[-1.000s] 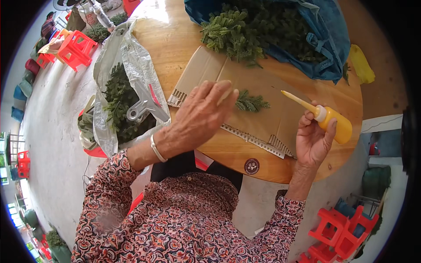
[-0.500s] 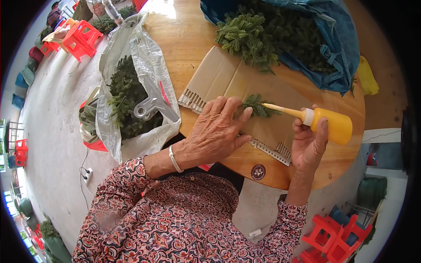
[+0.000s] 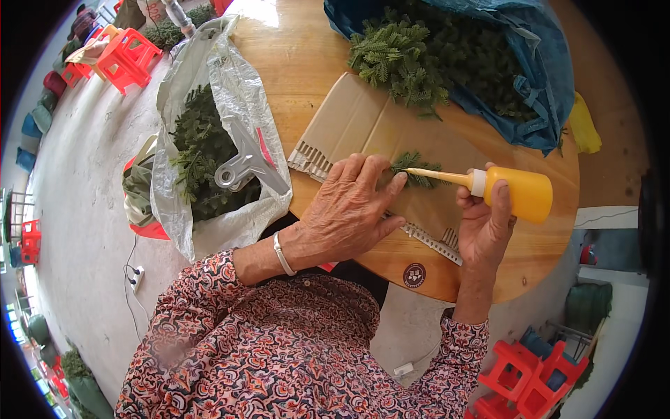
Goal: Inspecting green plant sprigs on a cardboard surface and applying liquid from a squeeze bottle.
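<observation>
A small green evergreen sprig [image 3: 423, 179] lies over the cardboard sheet [image 3: 349, 115] on the table. My left hand [image 3: 349, 202], with a pale bracelet at the wrist, is curled palm down at the sprig's left end. Its fingers close on that end, though the hold itself is hidden beneath them. In my right hand [image 3: 484, 234] is a yellow squeeze bottle [image 3: 523, 194], tilted almost level, with the thumb across its body. The bottle's long tapered nozzle points left, and its tip is over the sprig close to my left index finger.
A blue bag [image 3: 551, 70] full of evergreen branches [image 3: 398, 59] stands at the table's far side. Left of the wooden table [image 3: 293, 49], an open white sack [image 3: 244, 80] holds more branches and a large grey clip [image 3: 252, 164]. Red stools [image 3: 513, 370] stand at lower right.
The nozzle tip has shifted left and slightly down, from the sprig's middle towards its left end. My left hand keeps its place at the sprig.
</observation>
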`<state>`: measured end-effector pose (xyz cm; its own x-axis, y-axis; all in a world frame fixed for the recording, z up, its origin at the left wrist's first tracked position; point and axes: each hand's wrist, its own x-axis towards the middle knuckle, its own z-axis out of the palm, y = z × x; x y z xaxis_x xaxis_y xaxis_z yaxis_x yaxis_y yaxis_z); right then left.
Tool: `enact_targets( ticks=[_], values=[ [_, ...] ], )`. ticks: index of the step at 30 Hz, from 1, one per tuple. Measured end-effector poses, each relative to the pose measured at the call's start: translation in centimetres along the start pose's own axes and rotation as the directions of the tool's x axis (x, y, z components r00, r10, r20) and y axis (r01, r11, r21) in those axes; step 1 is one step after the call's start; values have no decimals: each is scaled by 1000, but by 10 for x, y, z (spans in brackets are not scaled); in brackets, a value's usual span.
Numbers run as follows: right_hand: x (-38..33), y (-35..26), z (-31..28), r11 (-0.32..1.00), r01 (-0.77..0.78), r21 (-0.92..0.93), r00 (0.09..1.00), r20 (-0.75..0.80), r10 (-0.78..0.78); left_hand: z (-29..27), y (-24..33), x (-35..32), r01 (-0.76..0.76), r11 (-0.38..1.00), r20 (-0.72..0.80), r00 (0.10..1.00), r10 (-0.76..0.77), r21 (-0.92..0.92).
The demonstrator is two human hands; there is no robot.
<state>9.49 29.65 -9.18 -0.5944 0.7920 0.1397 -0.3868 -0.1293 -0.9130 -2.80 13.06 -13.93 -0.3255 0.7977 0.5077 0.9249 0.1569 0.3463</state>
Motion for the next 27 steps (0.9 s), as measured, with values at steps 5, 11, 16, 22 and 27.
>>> enact_targets(
  ticks=[5,11,16,22,27],
  values=[
    [-1,-2,1,1000,-9,17,1000,-3,9,0,1,0,3,1000,-6,1000,-3,-16],
    [1,-2,0,1000,1,-21,1000,2,-1,-2,2,0,5,1000,7,1000,-4,-18],
    [2,-4,-2,1000,2,10,1000,-30,-2,-5,2,-1,3,1000,4,1000,-3,-11],
    [2,-6,-4,1000,-1,19,999,-41,1,-4,1,-4,-1,1000,-11,1000,0,-24],
    [1,-8,-7,1000,-4,24,997,-76,6,-5,1,-4,1,999,-10,1000,-2,-42]
  ],
)
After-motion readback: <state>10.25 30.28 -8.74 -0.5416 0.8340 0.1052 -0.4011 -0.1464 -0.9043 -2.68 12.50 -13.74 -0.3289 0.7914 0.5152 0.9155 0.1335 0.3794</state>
